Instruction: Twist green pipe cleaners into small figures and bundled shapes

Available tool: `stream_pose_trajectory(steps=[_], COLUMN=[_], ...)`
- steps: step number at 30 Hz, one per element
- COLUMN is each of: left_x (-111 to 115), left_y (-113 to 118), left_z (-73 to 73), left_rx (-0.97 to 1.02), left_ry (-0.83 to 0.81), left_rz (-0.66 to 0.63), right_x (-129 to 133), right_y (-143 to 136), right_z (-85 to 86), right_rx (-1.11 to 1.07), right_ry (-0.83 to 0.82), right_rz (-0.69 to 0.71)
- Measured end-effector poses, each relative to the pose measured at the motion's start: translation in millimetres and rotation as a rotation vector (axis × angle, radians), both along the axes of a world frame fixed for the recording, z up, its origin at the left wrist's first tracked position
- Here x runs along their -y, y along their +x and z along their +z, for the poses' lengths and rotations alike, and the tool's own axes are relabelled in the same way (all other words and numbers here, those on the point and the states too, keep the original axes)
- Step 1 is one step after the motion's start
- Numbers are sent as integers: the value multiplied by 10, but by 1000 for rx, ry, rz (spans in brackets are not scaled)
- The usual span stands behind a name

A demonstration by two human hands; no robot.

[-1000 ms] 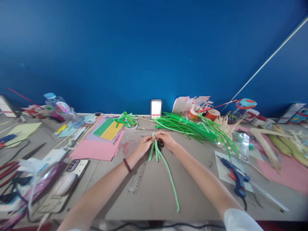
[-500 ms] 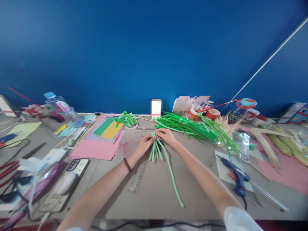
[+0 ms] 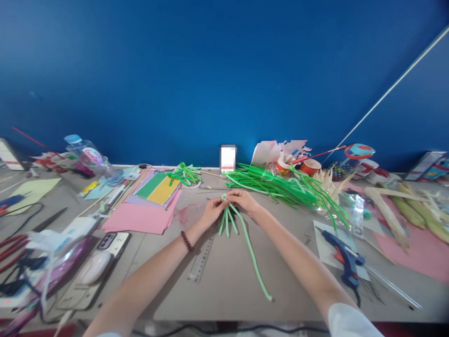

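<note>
Between my two hands, at the middle of the table, is a light-green pipe-cleaner bundle, looped at its top. Several short strands fan downward from it, and one long strand curves off to the lower right. My left hand pinches the loop from the left, thumb and finger together. From the right, my right hand pinches at the same top part. The fingertips of both hands meet there and partly hide the loop. Below my left hand lies a clear ruler, partly under my wrist.
Long green pipe cleaners are heaped at the back right. Coloured paper lies left, with shorter green pieces behind it. A blue glue gun rests right on white paper. A phone and a water bottle are left.
The short strands have shifted and spread slightly differently. The long strand's free end has swung a little to the right. Both hands keep their pinch at the top.
</note>
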State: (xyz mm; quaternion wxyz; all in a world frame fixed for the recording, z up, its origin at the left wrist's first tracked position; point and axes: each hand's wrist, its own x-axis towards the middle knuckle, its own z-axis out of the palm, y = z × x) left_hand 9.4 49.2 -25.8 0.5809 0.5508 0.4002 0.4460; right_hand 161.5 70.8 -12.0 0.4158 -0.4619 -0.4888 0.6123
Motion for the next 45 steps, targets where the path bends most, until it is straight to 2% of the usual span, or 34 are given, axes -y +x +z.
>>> stream_pose_trajectory(steps=[8,17,22,28,31,38,45], left_x=[-24,6,19,7,0,1,-15], left_y=[-11,-10,-7,-20,-19,-12,-12], left_z=[-34,14,84,33,16,46,40], left_rx=[-40,64,138,155,162,134,58], left_ry=[13,-83,-108,-97,-85,-101,-95], left_rz=[31,71,62,49,44,5,-37], right_x=[54,39,32,25,-1,-13,-23], right_y=[-75,-65,-83,-74,-51,-14,5], right_z=[-94,-49,-42,-13,-33,-81,-74], right_rx=[-38,-104,-3,157,91,-164,-108], right_ry=[32,77,235,294,226,-71,-101], right_rz=[-46,-69,-135,-140,-99,15,41])
